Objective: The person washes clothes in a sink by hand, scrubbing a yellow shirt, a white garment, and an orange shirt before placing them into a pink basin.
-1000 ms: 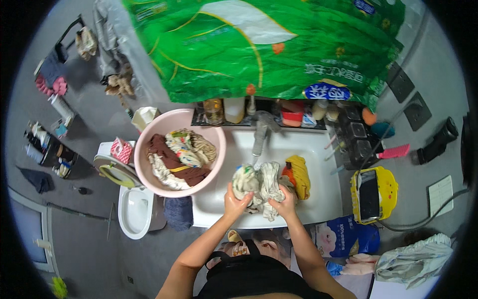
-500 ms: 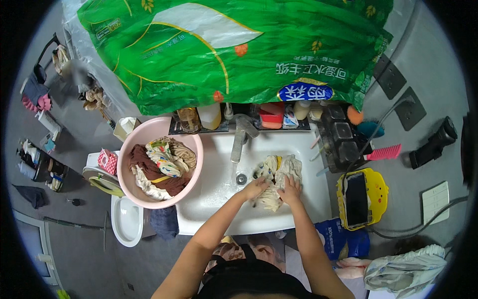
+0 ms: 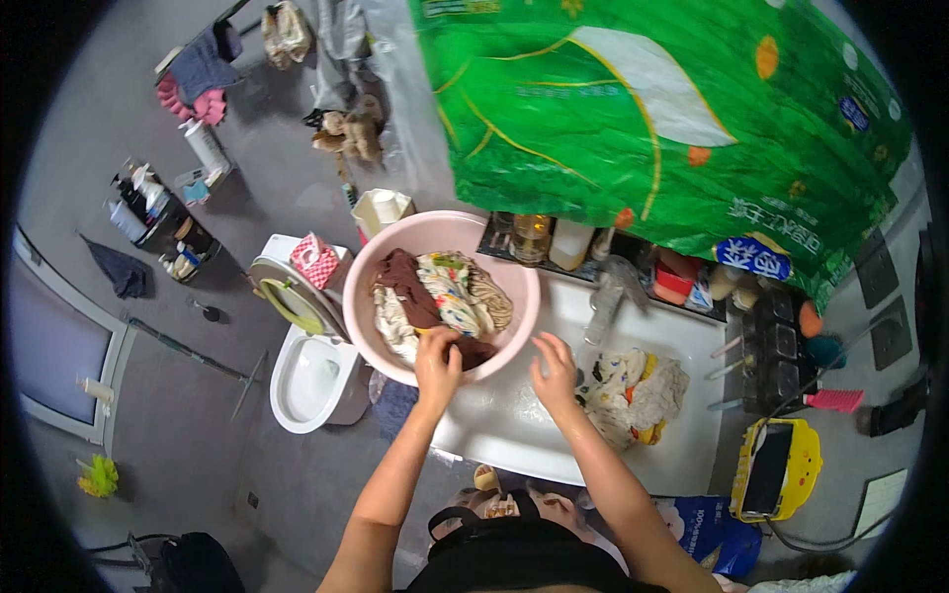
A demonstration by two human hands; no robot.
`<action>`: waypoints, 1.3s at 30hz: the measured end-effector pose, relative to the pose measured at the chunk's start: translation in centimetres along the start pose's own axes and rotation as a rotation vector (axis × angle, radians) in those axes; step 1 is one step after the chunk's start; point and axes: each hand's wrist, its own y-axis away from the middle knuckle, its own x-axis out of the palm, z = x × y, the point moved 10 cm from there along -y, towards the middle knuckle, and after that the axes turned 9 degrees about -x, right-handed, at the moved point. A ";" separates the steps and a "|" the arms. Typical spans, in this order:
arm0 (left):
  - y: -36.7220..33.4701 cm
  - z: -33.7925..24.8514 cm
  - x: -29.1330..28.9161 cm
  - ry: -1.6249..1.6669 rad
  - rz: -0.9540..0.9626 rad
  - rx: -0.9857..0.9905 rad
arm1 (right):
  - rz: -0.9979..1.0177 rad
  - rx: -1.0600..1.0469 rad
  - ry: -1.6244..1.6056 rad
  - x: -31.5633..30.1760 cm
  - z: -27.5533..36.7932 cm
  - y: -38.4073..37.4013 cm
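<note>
A pink basin (image 3: 530,296) holds a heap of laundry on the sink's left end. Inside it are a brown cloth (image 3: 402,287), a white one with coloured patterns (image 3: 447,296) and a ribbed beige one (image 3: 489,301). Over the basin's near rim, my left hand (image 3: 437,371) has its fingers curled into the brown cloth. My right hand (image 3: 555,376) is empty, fingers bent and apart, just right of the basin. A wet pale patterned garment (image 3: 638,400) lies bunched in the white sink (image 3: 494,435), right of my right hand.
The faucet (image 3: 605,306) stands at the sink's back, beside a dark shelf of bottles. A large green plastic package (image 3: 593,119) hangs over the far side. A toilet (image 3: 308,381) is at left; a yellow holder (image 3: 799,465) with a phone (image 3: 769,469) is at right.
Both hands have left the wet garment in the sink and moved left, the left one to the basin's laundry. The view has swung left. The garment stays in the sink.
</note>
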 end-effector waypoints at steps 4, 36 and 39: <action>-3.5 10.2 -1.3 -0.146 0.014 -0.373 | 0.193 0.011 -0.168 10.5 2.4 -3.9; 6.5 -12.3 5.2 0.753 0.527 -0.041 | -0.308 0.448 -0.765 -9.3 0.1 8.8; 9.1 -13.7 9.6 0.830 0.664 -0.077 | -0.472 0.560 -0.766 -12.5 -1.9 12.9</action>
